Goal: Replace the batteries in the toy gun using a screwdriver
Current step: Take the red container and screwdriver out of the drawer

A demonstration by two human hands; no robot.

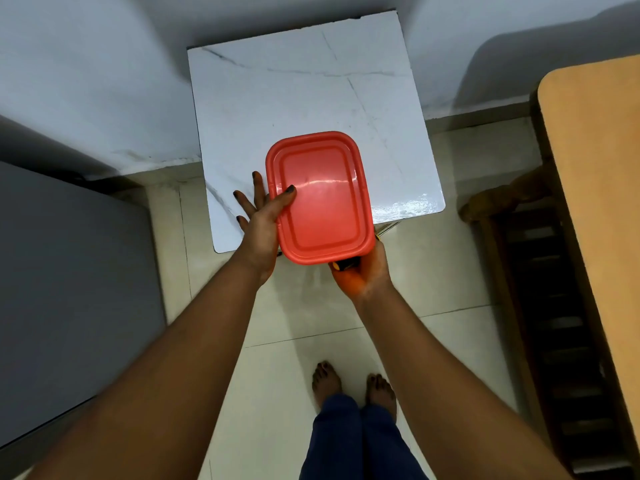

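Left hand [265, 220] grips the left edge of a red lidded box [320, 197]: thumb curled over the lid, other fingers spread below. Box is held between both hands, over the near edge of a white marble-patterned table [304, 88]. Right hand [362, 268] is under the box's near right corner, fingers wrapped round a black-and-yellow screwdriver handle [343, 264]; its shaft tip shows just right of the box. Toy gun not visible.

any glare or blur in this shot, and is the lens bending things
Head view: glare streaks across the red lid and the near right corner of the white table; wide-angle lens bows walls and the wooden furniture outward; left hand reasonably sharp, edges of frame soft.
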